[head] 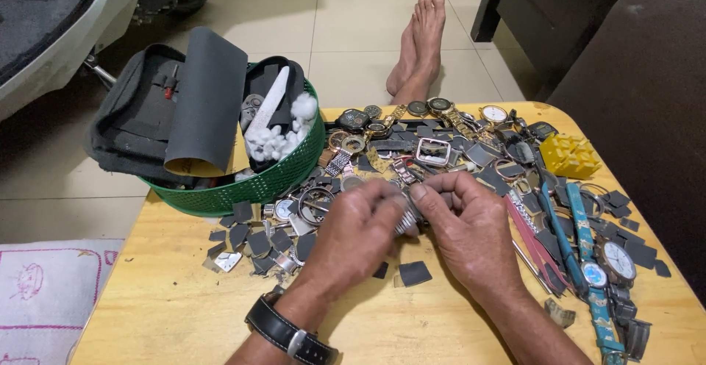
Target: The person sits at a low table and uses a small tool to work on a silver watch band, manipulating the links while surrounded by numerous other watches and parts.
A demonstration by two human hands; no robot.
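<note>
My left hand [353,236] and my right hand [467,225] meet over the middle of a low wooden table [184,306]. Together they pinch a small silver metal watch band piece [407,222], mostly hidden between the fingers. A black-strapped watch sits on my left wrist [290,332]. Behind the hands lies a heap of watches, cases and metal bands [419,141]. Small dark sandpaper scraps [254,240] are scattered to the left, and one scrap [414,273] lies just below the hands.
A green plastic basket [257,181] at the table's back left holds rolled sandpaper, a black pouch, cotton balls and a white stick. A yellow block [570,155] and blue-strapped watches [596,269] lie at right. My bare foot [419,41] rests on the tiled floor beyond.
</note>
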